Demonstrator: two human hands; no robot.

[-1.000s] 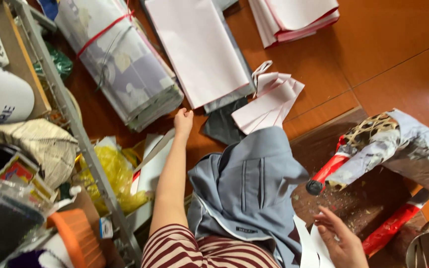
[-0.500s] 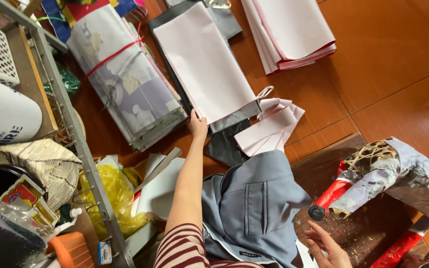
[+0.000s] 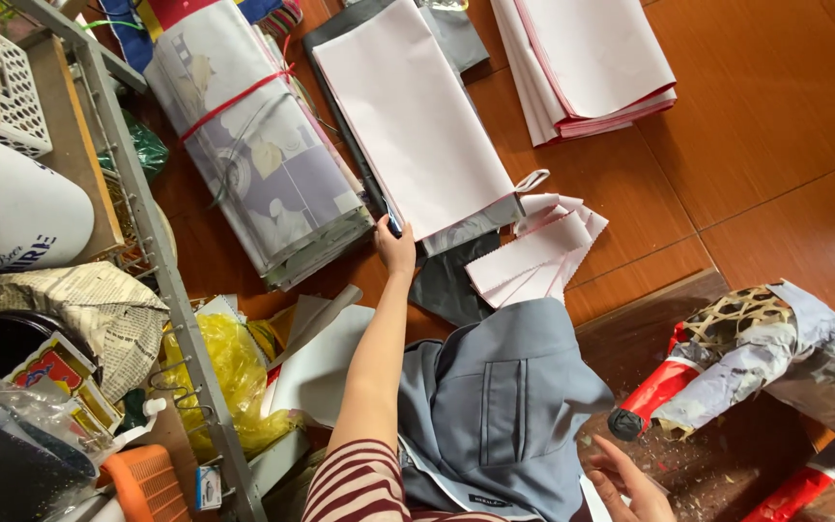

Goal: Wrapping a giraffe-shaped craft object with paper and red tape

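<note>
My left hand (image 3: 395, 247) reaches forward and pinches the near edge of a stack of white sheets over dark grey fabric (image 3: 416, 116) lying on the brown tiled floor. A grey garment piece with a welt pocket (image 3: 495, 406) is draped over my lap below that arm. My right hand (image 3: 630, 483) sits at the bottom edge beside the garment, fingers spread, holding nothing. A fan of small white cut pieces (image 3: 538, 253) lies just right of my left hand, on a dark fabric scrap (image 3: 446, 285).
A bundle of printed sheets tied with a red band (image 3: 258, 164) lies left of the stack. Another white stack edged in red (image 3: 587, 63) is at the top. A metal rack (image 3: 161, 261) with clutter stands left. A red-legged stool wrapped in cloth (image 3: 746, 358) stands right.
My left arm has stretched further forward, from the floor near the small white pieces up to the edge of the big stack. The view has shifted with it.
</note>
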